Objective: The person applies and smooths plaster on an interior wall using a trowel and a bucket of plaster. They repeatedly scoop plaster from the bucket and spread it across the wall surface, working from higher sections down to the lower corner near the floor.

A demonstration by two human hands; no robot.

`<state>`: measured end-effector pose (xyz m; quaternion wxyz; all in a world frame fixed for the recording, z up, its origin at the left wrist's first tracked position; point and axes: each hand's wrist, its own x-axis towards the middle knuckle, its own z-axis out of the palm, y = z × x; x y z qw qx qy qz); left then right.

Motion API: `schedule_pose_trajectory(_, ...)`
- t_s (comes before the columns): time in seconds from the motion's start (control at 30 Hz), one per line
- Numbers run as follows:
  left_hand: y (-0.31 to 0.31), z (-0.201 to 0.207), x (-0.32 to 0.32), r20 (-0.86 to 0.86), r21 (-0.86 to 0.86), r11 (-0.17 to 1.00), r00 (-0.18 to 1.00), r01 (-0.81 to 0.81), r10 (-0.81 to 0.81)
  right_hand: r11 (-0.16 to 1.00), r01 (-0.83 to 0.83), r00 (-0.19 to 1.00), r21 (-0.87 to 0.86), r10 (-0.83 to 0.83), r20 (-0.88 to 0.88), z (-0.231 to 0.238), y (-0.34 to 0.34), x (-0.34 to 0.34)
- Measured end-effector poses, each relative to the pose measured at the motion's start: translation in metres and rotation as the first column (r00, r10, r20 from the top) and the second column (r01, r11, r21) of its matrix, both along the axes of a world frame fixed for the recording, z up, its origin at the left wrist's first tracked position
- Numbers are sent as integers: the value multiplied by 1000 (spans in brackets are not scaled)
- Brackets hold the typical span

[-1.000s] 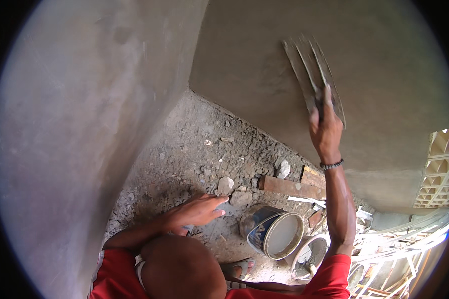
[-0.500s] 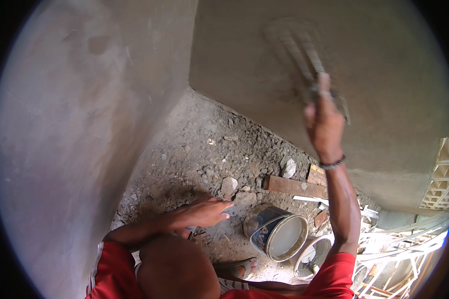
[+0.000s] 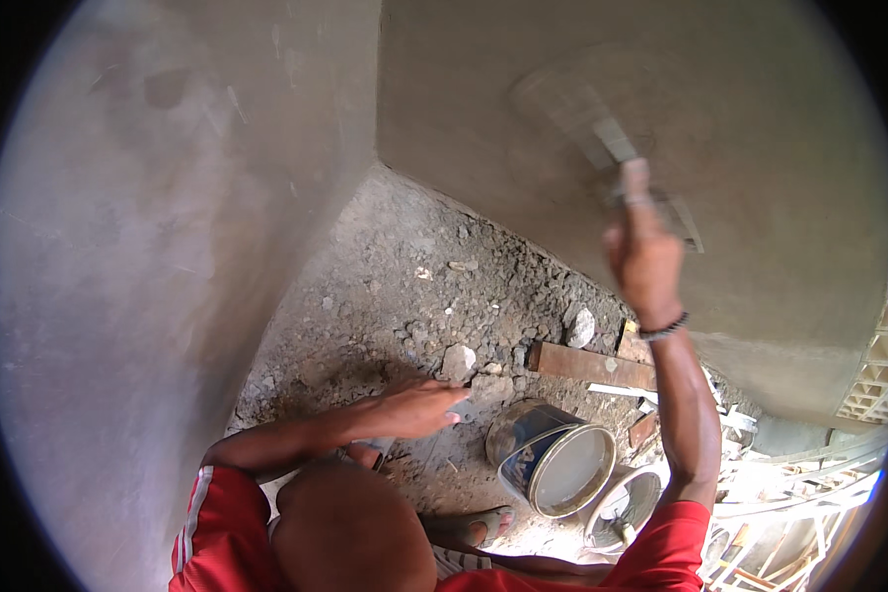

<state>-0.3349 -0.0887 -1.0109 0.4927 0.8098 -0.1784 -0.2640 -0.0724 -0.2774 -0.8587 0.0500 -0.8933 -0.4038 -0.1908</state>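
Observation:
Pressed flat against the grey plastered wall [image 3: 799, 187] is a plastering trowel [image 3: 614, 138], its long blade slanting up to the left. My right hand [image 3: 649, 261] grips it, with one finger stretched along the tool; motion smears the fingers and the handle is mostly covered. Curved sweep marks show in the plaster around the blade. My left hand [image 3: 419, 407] hovers low over the rubble floor, fingers stretched out and thumb apart, with nothing visible in it. Nearest to it are pale stones [image 3: 458, 362] and a blue bucket [image 3: 533, 444] filled with cloudy liquid.
Another bucket [image 3: 597, 538], pale-rimmed, holds a tool and grey residue. A wooden plank [image 3: 592, 365] and a white chunk [image 3: 581, 328] lie along the wall's foot. Thin strips [image 3: 789, 493] are heaped at lower right, below a pierced block [image 3: 873, 375]. A second wall [image 3: 138, 296] rises at left.
My right hand and the trowel have shifted slightly down across the wall, and the blade has changed its slant a little. My left hand stays nearly in place.

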Motion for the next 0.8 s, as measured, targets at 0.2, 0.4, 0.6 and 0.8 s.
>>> schedule_pose_trajectory(0.2, 9, 22, 7, -151, 39, 999, 988, 38, -31, 834, 66, 995, -548, -16, 96, -66, -157, 9)
schedule_pose_trajectory(0.4, 27, 8, -12, -314, 109, 993, 949, 45, -9, 993, 46, 997, 112, -53, 59, 33, -75, 4)
schedule_pose_trajectory(0.6, -25, 7, 16, -61, 114, 976, 982, 184, -178, 958, 50, 985, -281, -94, -148, -43, 64, -2)
schedule_pose_trajectory(0.8, -6, 7, -9, -127, 71, 996, 990, 63, -54, 738, 101, 972, -668, -216, -91, -118, -45, -2)
